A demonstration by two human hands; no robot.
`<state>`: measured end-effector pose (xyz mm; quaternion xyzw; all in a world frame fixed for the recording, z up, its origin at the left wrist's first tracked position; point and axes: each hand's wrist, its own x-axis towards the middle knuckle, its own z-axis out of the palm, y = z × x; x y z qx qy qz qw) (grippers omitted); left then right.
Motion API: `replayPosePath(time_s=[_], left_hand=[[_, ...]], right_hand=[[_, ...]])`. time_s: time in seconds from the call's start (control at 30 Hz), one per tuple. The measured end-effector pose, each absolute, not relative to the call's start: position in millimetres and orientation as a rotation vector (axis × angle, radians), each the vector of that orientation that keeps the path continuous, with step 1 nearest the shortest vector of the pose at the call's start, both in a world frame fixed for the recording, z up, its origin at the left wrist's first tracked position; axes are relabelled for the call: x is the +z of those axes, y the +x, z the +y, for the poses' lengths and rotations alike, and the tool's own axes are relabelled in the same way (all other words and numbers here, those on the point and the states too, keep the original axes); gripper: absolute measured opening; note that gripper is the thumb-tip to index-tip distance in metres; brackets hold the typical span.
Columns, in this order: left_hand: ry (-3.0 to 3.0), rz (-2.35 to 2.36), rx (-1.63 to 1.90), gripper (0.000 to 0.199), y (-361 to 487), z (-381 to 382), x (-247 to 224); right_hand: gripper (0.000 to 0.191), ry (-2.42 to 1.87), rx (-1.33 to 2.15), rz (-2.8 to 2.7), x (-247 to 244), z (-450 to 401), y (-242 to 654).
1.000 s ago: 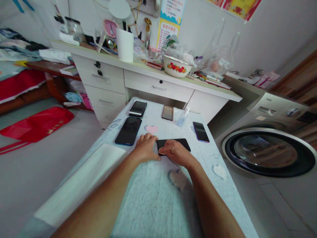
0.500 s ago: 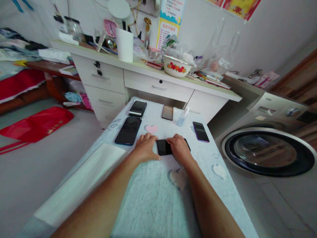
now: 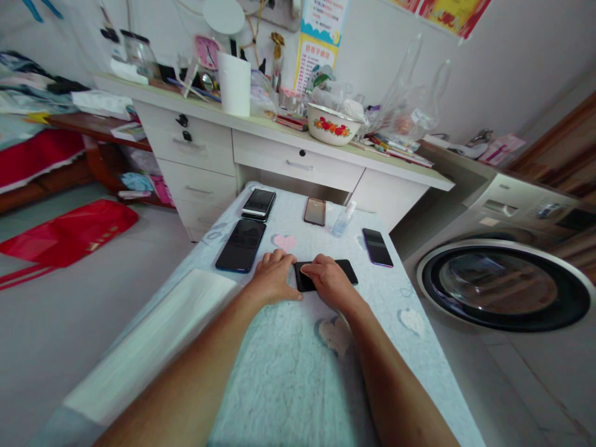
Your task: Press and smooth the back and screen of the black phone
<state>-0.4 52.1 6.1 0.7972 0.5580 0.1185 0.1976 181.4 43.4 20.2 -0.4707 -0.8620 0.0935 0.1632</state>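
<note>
Smartphone [image 3: 346,270], dark screen up, lies flat & crosswise on the pale blue tablecloth [image 3: 279,379], btwn your hands. Your L hand [image 3: 275,277] braces its L end: digits spread, thumb by the near corner, fingertips by the far one, no pinch visible. Your R hand [image 3: 327,279] is over the middle, fingers bunched, tips down on the screen toward the L end; can't tell if they pinch smth small, the tips hide it.

To do this well, prob. best to hold that L end snug so the phone doesn't skid on the cloth. Use light, even pressure w/ the R fingertips, & lift the wrist so it doesn't drag on the glass. Near the L corners, give your R fingers room by easing the L thumb back a bit.

Mind your L knuckles too: the blue-edged phone [image 3: 241,246] is just beside them. Purple-edged phone [image 3: 378,248] & spray bottle [image 3: 343,220] sit farther off, so less risk of a knock there.
</note>
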Motion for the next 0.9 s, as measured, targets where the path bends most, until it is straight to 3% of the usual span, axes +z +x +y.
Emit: replayPosePath(time_s=[0.23,0.53,0.9], left_hand=[[2.237,1.563,0.338,0.081,-1,53,5],[2.219,1.562,0.307,0.080,-1,53,7],[2.254,1.550,0.329,0.077,-1,53,4]], right_hand=[[0.027,-1.089,0.521,-2.528,29,40,183],[0.026,-1.098,0.674,-2.572,34,38,189],[0.025,-1.482,0.286,-2.422,21,50,196]])
